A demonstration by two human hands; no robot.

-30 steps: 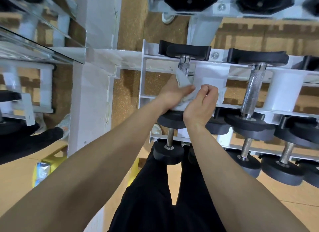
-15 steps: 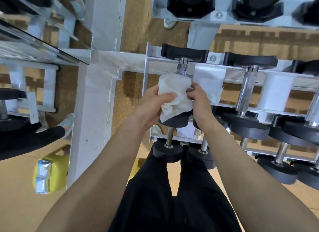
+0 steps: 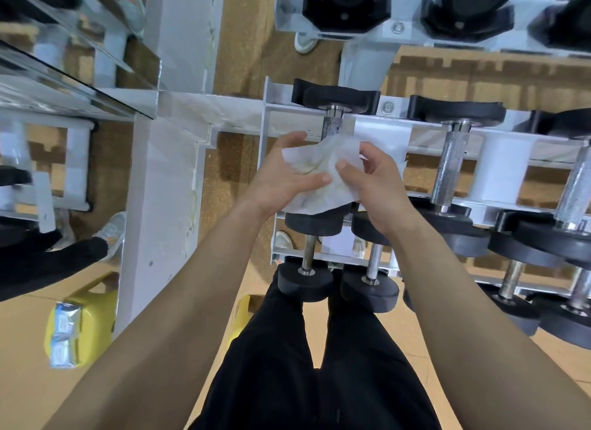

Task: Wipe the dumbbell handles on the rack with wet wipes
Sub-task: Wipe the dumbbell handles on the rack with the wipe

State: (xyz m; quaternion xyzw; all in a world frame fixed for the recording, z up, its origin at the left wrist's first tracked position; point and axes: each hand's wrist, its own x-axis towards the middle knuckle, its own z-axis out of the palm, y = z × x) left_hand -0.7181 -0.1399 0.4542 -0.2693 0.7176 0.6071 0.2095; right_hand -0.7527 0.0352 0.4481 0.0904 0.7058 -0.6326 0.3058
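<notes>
Head view: one white wet wipe [image 3: 323, 173] is held between two hands over the left end of the rack [image 3: 268, 132]. The left hand [image 3: 284, 177] grips its left side, with the thumb laid across the front and the fingers curled behind. The right hand [image 3: 377, 186] pinches its right side with the thumb, and its fingers are bent. The wipe is crumpled and covers the lower part of the first dumbbell handle [image 3: 332, 127]; only the top part of this knurled handle shows above it. I cannot tell if the wipe touches the metal.

On the middle shelf three knurled handles show: the covered one, a second handle [image 3: 452, 161] to the right, and a third handle [image 3: 575, 186] at the frame edge. On the lower shelf four thinner handles show, each with a round black weight in front. On the top shelf three black weight ends are in view.

On the floor at lower left stands one yellow container [image 3: 96, 327] with one silver packet [image 3: 64, 337] on it. A mirror [image 3: 64, 61] fills the upper left.
</notes>
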